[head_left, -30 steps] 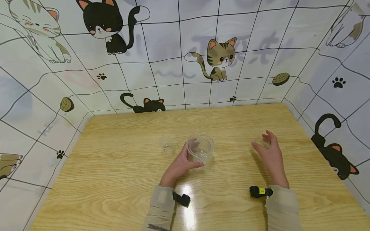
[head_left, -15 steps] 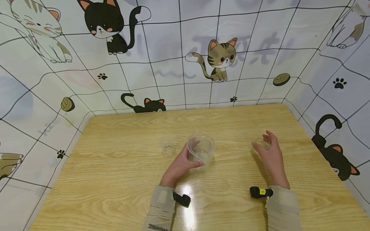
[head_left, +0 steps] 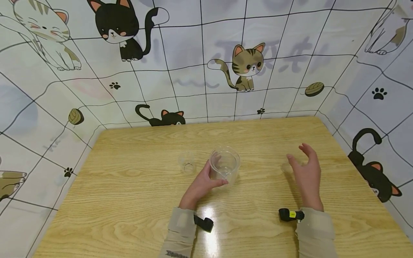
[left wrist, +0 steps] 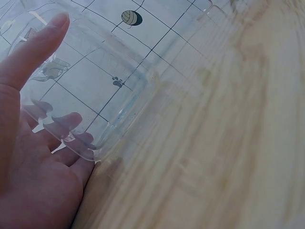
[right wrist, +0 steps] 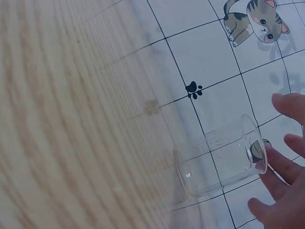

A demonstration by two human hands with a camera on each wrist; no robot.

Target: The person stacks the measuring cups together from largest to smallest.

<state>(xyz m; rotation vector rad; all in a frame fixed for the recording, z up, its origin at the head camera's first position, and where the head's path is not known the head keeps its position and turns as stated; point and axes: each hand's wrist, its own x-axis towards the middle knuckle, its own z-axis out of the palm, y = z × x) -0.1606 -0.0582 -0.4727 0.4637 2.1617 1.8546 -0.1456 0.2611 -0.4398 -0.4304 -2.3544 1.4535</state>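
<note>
My left hand [head_left: 202, 182] holds a wide clear plastic cup [head_left: 225, 165] near the middle of the table, thumb on the near side and fingers behind. In the left wrist view, this cup [left wrist: 125, 112] stands upright on the wood and the fingers show through its wall. Over on the right, my right hand [head_left: 307, 172] has thumb and fingers spread apart, holding nothing. Just left of its thumb is a small clear cup [head_left: 286, 166], very faint in the head view. The right wrist view shows that cup [right wrist: 217, 162] standing on the table with the fingers beside its rim.
Another small clear cup [head_left: 187, 163] stands left of the wide one. The wooden table [head_left: 129, 200] reaches back to a white cloth wall [head_left: 184, 79] printed with cats and grid lines, which also encloses both sides.
My right hand has let go of the small clear cup and moved slightly right, its thumb and fingers spreading wider. The left hand and the wide cup stay in place.
</note>
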